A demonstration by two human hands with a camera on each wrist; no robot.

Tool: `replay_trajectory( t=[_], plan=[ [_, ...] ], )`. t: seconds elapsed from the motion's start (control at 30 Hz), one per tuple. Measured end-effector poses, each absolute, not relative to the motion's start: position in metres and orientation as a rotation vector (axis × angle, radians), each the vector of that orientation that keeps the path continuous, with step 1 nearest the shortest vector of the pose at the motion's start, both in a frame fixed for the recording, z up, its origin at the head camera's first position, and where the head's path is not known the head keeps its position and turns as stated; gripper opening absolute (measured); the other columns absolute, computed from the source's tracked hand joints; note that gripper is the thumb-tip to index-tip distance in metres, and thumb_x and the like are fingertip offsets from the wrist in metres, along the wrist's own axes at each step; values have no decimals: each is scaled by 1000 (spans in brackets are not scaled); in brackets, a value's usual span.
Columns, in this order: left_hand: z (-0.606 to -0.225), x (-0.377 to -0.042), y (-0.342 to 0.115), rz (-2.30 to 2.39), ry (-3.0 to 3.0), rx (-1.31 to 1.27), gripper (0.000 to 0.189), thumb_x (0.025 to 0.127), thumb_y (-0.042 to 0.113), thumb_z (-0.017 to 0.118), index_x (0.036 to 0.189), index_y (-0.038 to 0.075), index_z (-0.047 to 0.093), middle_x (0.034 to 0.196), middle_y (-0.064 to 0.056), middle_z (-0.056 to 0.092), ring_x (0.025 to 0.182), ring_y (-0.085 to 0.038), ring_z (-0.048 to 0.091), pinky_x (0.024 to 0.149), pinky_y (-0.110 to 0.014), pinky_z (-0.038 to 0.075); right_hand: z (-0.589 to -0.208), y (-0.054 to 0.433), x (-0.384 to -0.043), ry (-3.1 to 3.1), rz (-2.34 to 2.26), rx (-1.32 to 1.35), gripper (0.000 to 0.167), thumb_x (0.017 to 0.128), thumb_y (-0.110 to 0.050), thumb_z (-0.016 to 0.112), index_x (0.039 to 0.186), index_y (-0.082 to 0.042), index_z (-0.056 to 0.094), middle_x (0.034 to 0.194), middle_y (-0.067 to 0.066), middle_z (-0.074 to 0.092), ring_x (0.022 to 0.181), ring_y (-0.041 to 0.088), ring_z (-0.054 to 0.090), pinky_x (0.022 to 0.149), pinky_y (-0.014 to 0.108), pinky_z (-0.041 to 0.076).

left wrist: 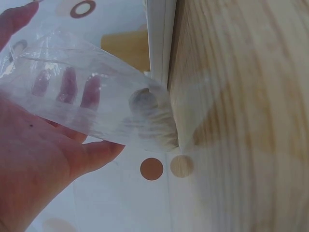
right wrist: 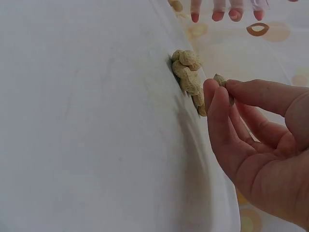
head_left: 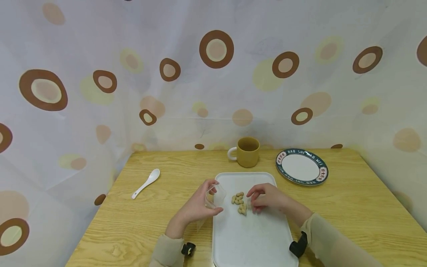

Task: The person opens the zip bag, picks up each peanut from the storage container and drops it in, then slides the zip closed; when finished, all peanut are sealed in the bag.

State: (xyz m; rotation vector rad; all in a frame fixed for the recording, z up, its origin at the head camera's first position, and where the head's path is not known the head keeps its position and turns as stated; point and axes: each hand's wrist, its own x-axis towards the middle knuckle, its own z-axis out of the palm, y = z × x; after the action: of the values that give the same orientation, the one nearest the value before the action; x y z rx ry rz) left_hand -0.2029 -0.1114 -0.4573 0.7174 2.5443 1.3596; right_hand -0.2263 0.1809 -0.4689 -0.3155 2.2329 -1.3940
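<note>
My left hand (head_left: 200,202) holds a clear plastic bag (left wrist: 111,92) with its mouth spread, at the left edge of a white tray (head_left: 250,241). Something pale brown shows blurred through the bag's lower end in the left wrist view; I cannot tell what it is. Over the tray, my right hand (head_left: 268,196) pinches a peanut (right wrist: 220,80) between thumb and fingertips. Several unshelled peanuts (head_left: 238,199) lie in a small heap on the tray between the two hands, close to the right fingertips.
Behind the tray stands a mustard-yellow mug (head_left: 248,155) with a white handle. A green-rimmed white plate (head_left: 300,167) lies at the back right. At the left, a white spoon (head_left: 146,182) rests on the wooden table (head_left: 110,230). A patterned curtain (head_left: 186,96) hangs behind.
</note>
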Motion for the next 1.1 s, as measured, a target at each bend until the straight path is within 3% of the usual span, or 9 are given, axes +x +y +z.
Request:
replay_trajectory(
  t=[0.33,0.6,0.9,1.1],
  plan=[
    [-459,-203,-112,1359,2545,720,76,78,23,82,139,16,38,129,-13,50,118,-22,50,92,-39,48,-453,178,-229,2200,-1477,-284,27,93,-11,67,115,4,67,98,10,66,79,15,68,76,29,59],
    [-458,-204,-111,1350,2547,708,75,78,24,82,138,18,38,130,-12,50,119,-23,50,93,-40,48,-437,170,-230,2199,-1526,-333,25,94,-10,65,114,6,68,109,22,69,84,15,70,80,30,58],
    [-458,-203,-110,1359,2557,734,75,78,23,83,137,15,38,126,-11,51,116,-21,51,92,-38,48,-424,158,-227,2213,-1549,-311,25,94,-14,67,114,2,69,105,11,71,87,16,70,83,30,58],
    [-458,-202,-110,1358,2539,754,74,79,23,82,138,14,38,125,-13,52,114,-22,51,91,-39,47,-419,150,-225,2188,-1586,-335,28,94,-17,67,115,2,68,113,21,69,91,21,72,87,32,57]
  ],
)
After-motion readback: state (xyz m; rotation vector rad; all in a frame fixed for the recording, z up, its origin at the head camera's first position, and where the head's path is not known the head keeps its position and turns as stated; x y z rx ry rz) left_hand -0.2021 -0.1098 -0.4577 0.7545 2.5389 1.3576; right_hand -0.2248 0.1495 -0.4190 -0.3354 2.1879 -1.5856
